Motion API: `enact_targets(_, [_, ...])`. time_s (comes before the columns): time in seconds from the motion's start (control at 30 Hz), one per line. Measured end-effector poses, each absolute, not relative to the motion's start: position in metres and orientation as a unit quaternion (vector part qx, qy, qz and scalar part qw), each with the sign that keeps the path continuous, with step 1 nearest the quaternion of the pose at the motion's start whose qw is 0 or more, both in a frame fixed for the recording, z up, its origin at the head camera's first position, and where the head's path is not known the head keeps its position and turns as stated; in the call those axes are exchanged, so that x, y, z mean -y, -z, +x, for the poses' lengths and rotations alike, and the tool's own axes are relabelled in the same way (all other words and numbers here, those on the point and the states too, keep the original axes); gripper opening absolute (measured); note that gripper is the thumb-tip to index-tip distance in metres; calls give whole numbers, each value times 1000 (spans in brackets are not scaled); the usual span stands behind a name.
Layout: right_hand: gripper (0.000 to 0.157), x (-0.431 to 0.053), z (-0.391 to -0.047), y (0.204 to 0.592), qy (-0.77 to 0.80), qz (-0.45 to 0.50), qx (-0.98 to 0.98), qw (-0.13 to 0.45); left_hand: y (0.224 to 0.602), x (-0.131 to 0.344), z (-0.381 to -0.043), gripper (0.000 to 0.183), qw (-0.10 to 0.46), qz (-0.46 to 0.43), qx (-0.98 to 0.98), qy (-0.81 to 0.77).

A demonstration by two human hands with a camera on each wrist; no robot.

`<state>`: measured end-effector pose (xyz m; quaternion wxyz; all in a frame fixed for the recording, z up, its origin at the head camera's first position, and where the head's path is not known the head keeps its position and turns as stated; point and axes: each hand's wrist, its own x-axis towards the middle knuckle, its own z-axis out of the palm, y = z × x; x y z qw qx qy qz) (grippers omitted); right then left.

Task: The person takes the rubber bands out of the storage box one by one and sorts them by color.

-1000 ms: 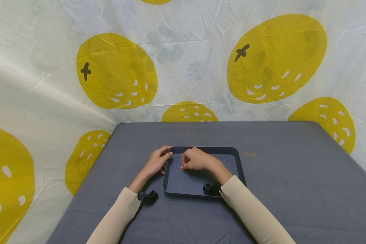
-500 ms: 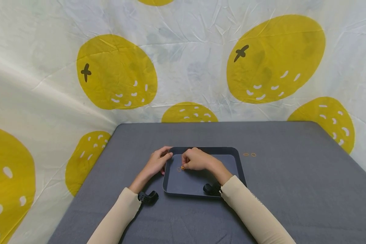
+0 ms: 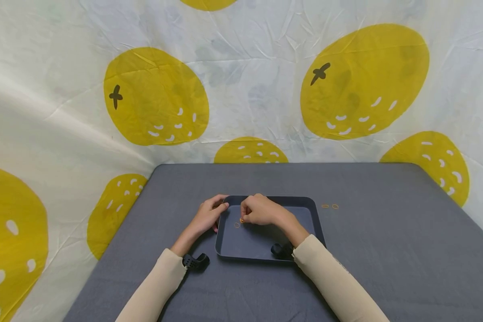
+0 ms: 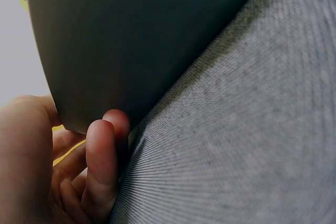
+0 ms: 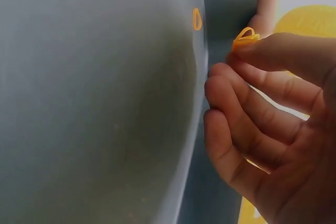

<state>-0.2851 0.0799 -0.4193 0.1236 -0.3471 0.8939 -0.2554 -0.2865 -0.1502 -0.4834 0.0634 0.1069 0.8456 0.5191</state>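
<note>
My right hand (image 3: 261, 210) is over the left part of a dark grey tray (image 3: 249, 257), pinching small orange rubber bands (image 5: 245, 38) between thumb and forefinger. How many it holds I cannot tell. Its other fingers are curled inward in the right wrist view. One more orange rubber band (image 3: 236, 225) lies on the tray floor, just left of those fingertips. My left hand (image 3: 206, 214) grips the tray's far left corner, the thumb at the rim and the fingers against the outer wall, as the left wrist view shows (image 4: 105, 156).
Two loose orange rubber bands, a flatter-looking one (image 3: 325, 206) and a rounder one (image 3: 335, 206), lie on the grey cloth-covered table (image 3: 386, 241) right of the tray. Behind stands a white curtain (image 3: 249, 89) printed with yellow fruit.
The rubber band on the tray floor, blurred close by my right fingertips a second ago, now shows clearly as a separate loop. The left hand keeps its place on the tray.
</note>
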Motion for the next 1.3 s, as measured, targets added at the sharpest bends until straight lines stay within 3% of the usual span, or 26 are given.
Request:
enact_targets(0.83, [12, -95, -276, 383, 269, -320, -901, 115, 486, 155, -286, 35, 50, 101, -847, -520])
enact_targets(1.3, [9, -143, -277, 374, 270, -315, -907, 71, 487, 152, -288, 31, 56, 117, -843, -522])
